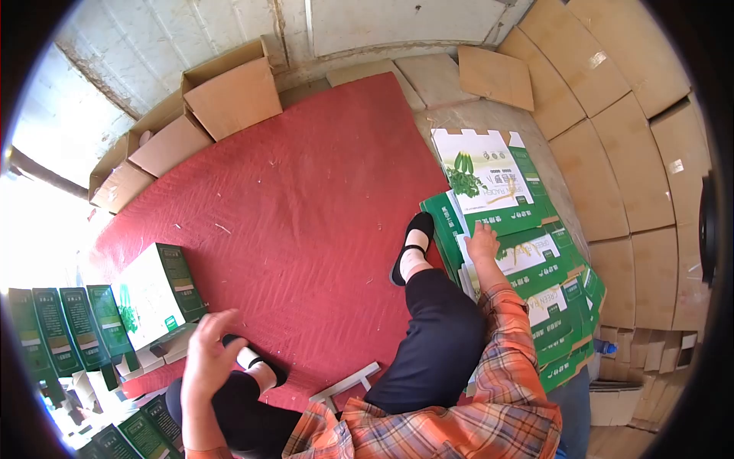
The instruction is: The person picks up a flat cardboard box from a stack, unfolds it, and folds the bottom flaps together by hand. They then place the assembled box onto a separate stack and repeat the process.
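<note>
My left hand (209, 349) is raised over my left knee, its fingers apart and holding nothing. Close beyond it stands a white-and-green folded carton (150, 297) with radish pictures. To my right, my right hand (482, 243) rests with spread fingers on a stack of flattened printed cartons (529, 279). The topmost flat carton (485, 172), white with green lettering and a radish picture, lies just beyond that hand's fingertips. Whether the fingertips touch its edge is hard to tell.
A red carpet (306, 191) covers the floor. Several assembled green cartons (73, 329) stand at the left. Open brown boxes (234, 96) line the wall, and brown boxes (589, 180) are stacked high at the right. A low stool (348, 385) is near my lap.
</note>
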### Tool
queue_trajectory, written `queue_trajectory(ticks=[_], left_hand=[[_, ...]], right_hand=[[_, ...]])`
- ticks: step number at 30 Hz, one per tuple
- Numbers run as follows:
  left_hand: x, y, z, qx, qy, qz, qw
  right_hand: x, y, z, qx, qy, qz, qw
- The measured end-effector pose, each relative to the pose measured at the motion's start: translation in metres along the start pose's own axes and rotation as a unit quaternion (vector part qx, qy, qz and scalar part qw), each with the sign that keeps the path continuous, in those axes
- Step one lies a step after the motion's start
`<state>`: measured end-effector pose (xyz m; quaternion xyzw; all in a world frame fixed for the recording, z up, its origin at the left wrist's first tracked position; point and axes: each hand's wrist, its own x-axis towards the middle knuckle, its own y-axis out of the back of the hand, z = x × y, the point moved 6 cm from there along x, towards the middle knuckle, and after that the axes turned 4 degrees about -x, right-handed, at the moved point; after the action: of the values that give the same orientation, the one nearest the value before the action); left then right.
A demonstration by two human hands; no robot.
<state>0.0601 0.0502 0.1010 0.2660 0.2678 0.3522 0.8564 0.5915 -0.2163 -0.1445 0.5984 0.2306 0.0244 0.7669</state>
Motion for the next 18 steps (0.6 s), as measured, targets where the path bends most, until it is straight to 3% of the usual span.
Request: queue_trajectory(ticks=[2, 5, 9, 11, 18], left_hand=[[0.008, -0.037, -0.019, -0.012, 0.011, -0.049, 0.999], [0.015, -0.065, -0.037, 0.100, 0.057, -0.111, 0.987], [0.024, -0.074, -0.054, 0.059, 0.070, -0.131, 0.987], [0.028, -0.076, -0.052, 0.095, 0.075, -0.129, 0.984], [0.035, -0.084, -0.054, 0.122, 0.049, -0.149, 0.980]], right_hand=[[0.012, -0.001, -0.008, -0.044, 0.004, -0.003, 0.999], [0.032, -0.011, -0.006, -0.107, 0.002, -0.034, 0.994], [0.051, -0.048, 0.007, -0.100, -0.008, -0.085, 0.991], [0.077, -0.085, 0.024, -0.081, 0.036, -0.064, 0.994], [0.059, -0.062, 0.014, -0.195, 0.026, -0.043, 0.979]])
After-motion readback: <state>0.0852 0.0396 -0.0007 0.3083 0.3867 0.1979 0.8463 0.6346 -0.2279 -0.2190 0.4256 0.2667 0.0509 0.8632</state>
